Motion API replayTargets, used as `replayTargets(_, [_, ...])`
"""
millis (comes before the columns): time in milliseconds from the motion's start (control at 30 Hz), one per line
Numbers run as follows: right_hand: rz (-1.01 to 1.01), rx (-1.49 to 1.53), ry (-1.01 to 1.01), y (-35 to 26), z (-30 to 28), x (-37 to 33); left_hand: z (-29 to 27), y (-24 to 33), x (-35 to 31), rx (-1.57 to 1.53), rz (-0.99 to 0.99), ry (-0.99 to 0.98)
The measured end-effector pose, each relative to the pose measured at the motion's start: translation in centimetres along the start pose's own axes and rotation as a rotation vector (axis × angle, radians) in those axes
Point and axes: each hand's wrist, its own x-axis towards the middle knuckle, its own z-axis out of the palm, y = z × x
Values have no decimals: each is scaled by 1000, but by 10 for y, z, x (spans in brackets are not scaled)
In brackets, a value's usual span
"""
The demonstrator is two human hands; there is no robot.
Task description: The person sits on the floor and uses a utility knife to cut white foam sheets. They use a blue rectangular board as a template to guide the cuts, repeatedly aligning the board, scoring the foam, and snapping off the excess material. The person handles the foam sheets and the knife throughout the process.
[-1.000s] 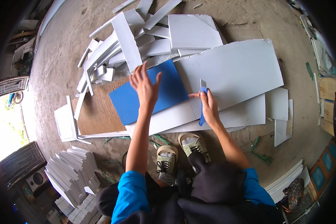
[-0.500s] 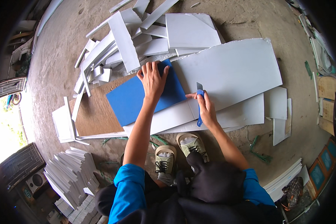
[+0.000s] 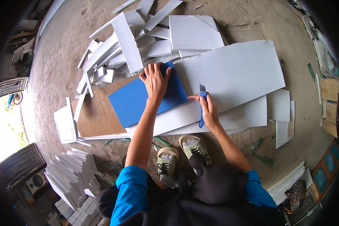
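Note:
My left hand [image 3: 155, 82] lies with fingers spread on a blue rectangular panel [image 3: 130, 101], near its far edge. The panel rests on a large white board [image 3: 233, 69], whose near strip shows below it. In my right hand [image 3: 208, 109] is a blue utility knife [image 3: 202, 98] with its blade out, pointing away from me. My right index finger reaches left to the panel's lower right corner. The blade appears to be over the white board, right of the panel; whether it touches is hard to tell. A brown wooden board [image 3: 98, 111] lies under the panel's left side.
Beyond the panel is a heap of white offcut strips [image 3: 126, 43]. More white sheets [image 3: 248, 111] lie beneath the large board. A stack of white pieces [image 3: 71, 177] stands at the near left. Green twine [image 3: 261, 154] lies on the floor near my shoes [image 3: 167, 162].
The whole view has shifted very slightly. Both hands, the knife and the blue panel keep the same places relative to each other.

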Motion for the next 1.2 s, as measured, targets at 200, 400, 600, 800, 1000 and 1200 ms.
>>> replayTargets(200, [7,-15,3,2,-1,0,0,3,2,-15,6,-9])
replayTargets(400, [6,7,-1,5,-2,0,1,2,2,-3,9,-18])
replayTargets(600, [-1,5,0,5,-2,0,0,1,2,-2,13,-25])
replayTargets(800, [-58,-75,5,0,1,1,-3,0,2,13,-35,-107])
replayTargets(1000, [10,0,0,0,0,1,-1,0,2,8,-18,-44])
replayTargets(1200, [4,-21,12,-1,-2,2,1,3,4,3,-10,-17])
